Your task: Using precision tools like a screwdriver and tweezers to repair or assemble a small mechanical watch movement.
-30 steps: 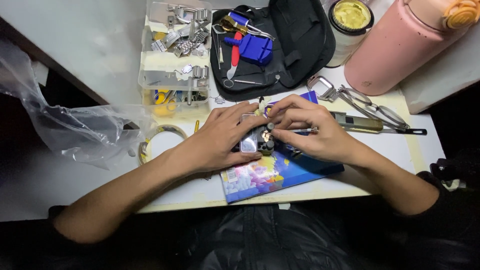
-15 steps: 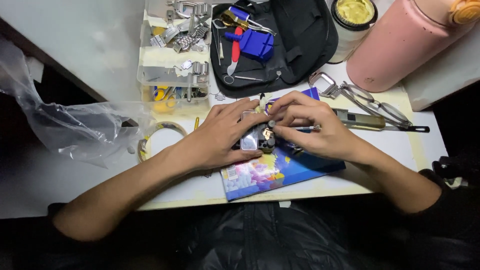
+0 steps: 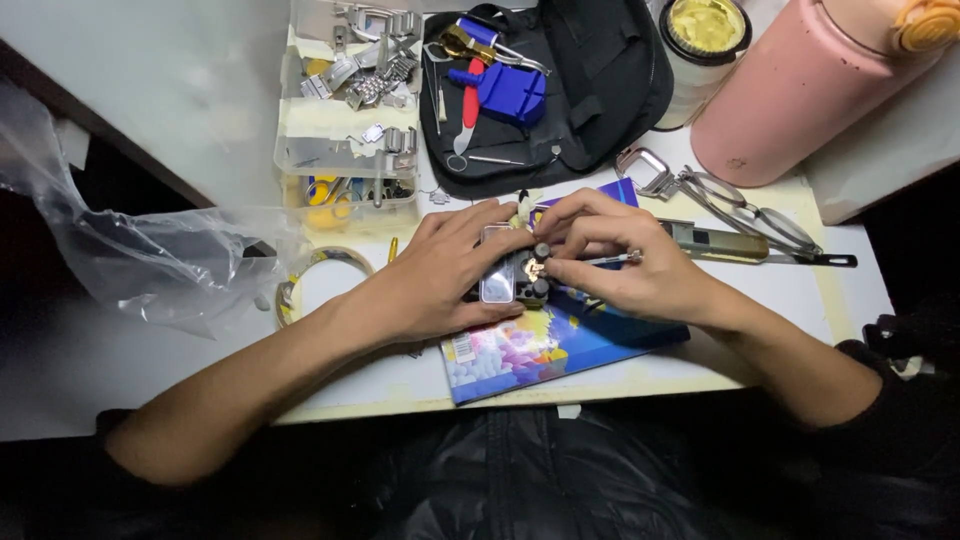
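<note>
Grip of both hands stays clamped on the watch holder [image 3: 515,278]: left hand [image 3: 440,280] steadying, right hand [image 3: 625,265] at three o'clock pressing a thin tool [image 3: 610,259].

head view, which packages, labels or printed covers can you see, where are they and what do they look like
Colourful booklet: flat on the table under both hands, rectangular, blue with pink, yellow and purple art.
White label: small rectangle at the booklet's near left corner.
Clear plastic bag: crumpled at the table's left edge.
Jar: top right beside the pink bottle, white round body, yellow lid.
</note>
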